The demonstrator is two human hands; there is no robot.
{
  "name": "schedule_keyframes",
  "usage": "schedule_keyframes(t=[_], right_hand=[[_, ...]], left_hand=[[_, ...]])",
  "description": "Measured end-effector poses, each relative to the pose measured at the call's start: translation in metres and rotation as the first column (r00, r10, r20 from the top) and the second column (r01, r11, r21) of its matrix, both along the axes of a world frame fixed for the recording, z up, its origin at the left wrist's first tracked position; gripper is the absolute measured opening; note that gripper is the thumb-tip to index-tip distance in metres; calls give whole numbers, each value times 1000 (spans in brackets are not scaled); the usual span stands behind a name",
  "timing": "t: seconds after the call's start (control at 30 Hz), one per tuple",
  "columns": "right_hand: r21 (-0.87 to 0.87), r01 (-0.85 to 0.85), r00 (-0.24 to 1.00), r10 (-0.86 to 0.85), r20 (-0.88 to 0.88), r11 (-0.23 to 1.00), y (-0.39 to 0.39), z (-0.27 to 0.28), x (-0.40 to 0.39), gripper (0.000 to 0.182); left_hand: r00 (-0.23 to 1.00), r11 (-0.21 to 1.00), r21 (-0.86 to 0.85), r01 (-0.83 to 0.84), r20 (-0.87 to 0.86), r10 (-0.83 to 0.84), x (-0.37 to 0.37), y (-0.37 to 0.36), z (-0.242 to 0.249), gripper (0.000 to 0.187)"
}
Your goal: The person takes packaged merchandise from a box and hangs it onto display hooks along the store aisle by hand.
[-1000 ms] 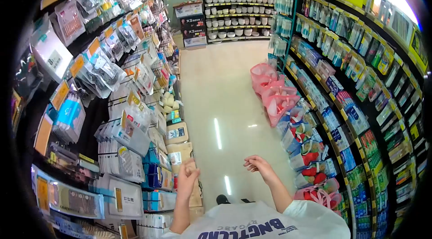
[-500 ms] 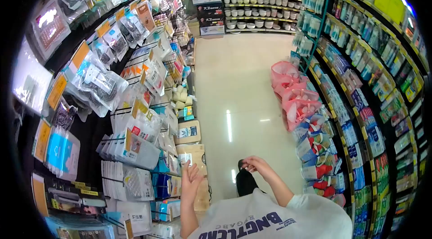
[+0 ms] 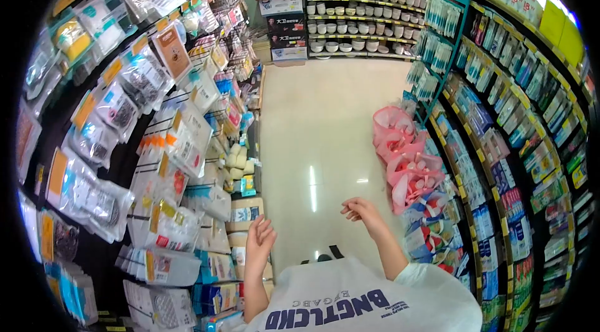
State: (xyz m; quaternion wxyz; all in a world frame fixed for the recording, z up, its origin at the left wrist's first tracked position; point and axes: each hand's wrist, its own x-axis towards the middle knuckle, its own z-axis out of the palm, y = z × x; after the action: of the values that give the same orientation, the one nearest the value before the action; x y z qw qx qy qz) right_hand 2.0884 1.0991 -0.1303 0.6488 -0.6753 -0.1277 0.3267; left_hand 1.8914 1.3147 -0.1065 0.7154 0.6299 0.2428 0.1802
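My left hand (image 3: 260,239) is raised at the left of my body, fingers loosely bent and apart, with nothing in it. It is nearest to the wooden cutting boards (image 3: 244,213) along the foot of the left shelf, not visibly touching them. Over the floor, my right hand (image 3: 362,211) reaches forward with its fingers slightly curled and apart. I see nothing held in it. Below the hands is my white shirt (image 3: 350,291) with dark lettering, and a bit of dark shoe or trouser shows past its upper edge.
Packaged goods (image 3: 181,138) hang on hooks along the left. Pink bags (image 3: 406,154) stand on the floor at right, beside a teal rack (image 3: 445,32) and shelves of toothbrushes (image 3: 531,57). Bowls and plates (image 3: 356,44) fill the back shelves, with stacked boxes (image 3: 286,26) beside them.
The view has shifted forward along the aisle, and the goods on the left appear lower. My right hand has moved up and its fingers have loosened. The dark leg is now mostly hidden by the shirt.
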Motion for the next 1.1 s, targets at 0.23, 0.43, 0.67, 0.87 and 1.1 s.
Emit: schedule_keyframes(t=[0.23,0.43,0.67,0.87,1.1], right_hand=[[47,103,979,-93,-179,994,4,-34,42,27],[68,246,960,-233,-155,967,41,-46,101,27],[147,235,971,-227,-69,961,153,-9,193,25],[24,124,992,-124,38,992,252,4,267,25],[-53,-20,993,13,-117,998,317,-33,313,25]], left_hand=[[987,987,-41,154,-41,-156,94,22,-29,58],[958,960,-2,281,-54,-281,185,76,-37,58],[930,909,218,357,14,-368,284,189,-6,49],[964,925,272,263,-40,-263,331,274,-11,41],[946,949,138,284,-200,-254,363,316,-34,36]])
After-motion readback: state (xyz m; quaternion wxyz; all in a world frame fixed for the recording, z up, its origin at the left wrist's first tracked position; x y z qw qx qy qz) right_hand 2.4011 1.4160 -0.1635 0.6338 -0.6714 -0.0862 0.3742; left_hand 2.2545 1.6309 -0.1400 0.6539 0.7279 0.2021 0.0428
